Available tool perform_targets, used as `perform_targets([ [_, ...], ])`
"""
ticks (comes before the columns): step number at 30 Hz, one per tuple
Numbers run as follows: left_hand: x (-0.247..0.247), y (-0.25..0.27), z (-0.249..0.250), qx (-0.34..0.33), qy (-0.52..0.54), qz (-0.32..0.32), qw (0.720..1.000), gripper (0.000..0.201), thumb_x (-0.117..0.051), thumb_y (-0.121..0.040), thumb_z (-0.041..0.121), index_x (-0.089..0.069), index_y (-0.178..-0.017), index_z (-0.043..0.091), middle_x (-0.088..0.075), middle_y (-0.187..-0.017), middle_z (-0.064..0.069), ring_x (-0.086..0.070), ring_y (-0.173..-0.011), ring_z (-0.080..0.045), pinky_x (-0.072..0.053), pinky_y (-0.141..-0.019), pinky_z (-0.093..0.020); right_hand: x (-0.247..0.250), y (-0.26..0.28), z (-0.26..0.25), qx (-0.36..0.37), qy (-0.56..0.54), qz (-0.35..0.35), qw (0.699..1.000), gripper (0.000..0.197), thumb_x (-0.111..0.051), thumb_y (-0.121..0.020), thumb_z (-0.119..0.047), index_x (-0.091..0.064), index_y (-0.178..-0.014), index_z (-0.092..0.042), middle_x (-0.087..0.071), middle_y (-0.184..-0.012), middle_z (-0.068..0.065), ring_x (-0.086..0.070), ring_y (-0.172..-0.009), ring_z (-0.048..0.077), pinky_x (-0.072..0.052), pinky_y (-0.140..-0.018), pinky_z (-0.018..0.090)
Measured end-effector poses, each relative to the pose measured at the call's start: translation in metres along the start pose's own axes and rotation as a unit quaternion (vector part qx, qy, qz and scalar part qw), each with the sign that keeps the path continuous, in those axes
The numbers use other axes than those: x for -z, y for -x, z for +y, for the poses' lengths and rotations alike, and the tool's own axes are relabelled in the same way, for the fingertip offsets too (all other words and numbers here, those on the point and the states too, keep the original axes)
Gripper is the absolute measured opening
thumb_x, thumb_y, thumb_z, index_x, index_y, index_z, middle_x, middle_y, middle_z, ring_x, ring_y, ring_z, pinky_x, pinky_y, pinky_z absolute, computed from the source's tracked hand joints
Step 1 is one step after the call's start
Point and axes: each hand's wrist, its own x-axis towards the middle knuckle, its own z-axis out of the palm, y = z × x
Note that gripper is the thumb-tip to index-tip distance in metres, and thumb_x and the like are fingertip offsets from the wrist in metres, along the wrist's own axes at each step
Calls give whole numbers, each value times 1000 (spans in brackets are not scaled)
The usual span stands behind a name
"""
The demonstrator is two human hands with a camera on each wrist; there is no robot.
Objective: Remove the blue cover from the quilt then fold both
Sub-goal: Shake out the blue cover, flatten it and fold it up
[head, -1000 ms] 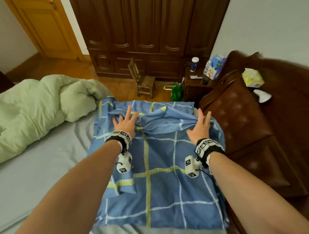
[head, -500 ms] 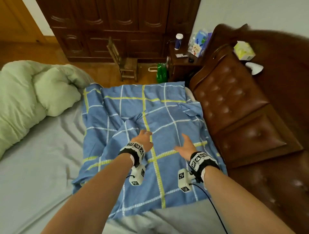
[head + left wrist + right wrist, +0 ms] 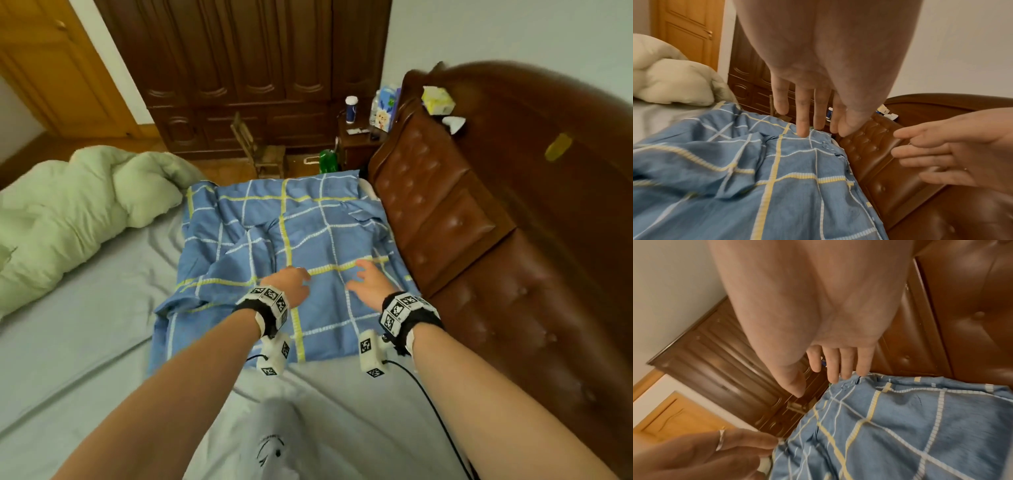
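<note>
Both the left hand [image 3: 291, 286] and right hand [image 3: 371, 287], fingers loosely spread, hover mid-frame over the blue checked cover [image 3: 318, 236]. The green quilt [image 3: 68, 212] lies bunched at left.

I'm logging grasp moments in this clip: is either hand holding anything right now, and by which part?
Nothing is held. The left hand and right hand are open with straight fingers over the blue checked fabric cover.

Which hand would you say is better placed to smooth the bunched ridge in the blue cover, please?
Probably the left hand. The ridge of the blue cover rises up and left of centre, just ahead of its open fingers. The right hand, also open, hovers nearer the brown headboard, over flatter cloth.
</note>
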Motion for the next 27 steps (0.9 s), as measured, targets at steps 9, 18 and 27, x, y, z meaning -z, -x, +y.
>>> perform_targets([
  [9,4,269,-60,192,85,10,978,34,-53,-93,36,-60,-125,27,-56,-134,-5,-55,-121,-28,-45,-101,-39,-87,169,-82,111,172,-222,953,58,-65,-90,-26,-42,-143,-22,-52,-140,7,-53,-126,26,-41,-104,33],
  [18,-37,465,-142,341,153,35,927,31,-55,-95,29,-62,-125,26,-62,-128,3,-58,-116,-19,-44,-99,-29,-219,282,-134,224,280,-359,862,52,-72,-84,-39,-59,-130,-16,-64,-127,3,-60,-117,22,-45,-98,29],
  [27,-70,649,-296,372,270,88,884,31,-55,-95,27,-64,-124,22,-65,-123,4,-60,-111,-15,-44,-93,-24,-419,397,-244,277,347,-424,790,48,-72,-84,-39,-62,-125,-17,-65,-126,3,-61,-114,21,-47,-101,34],
])
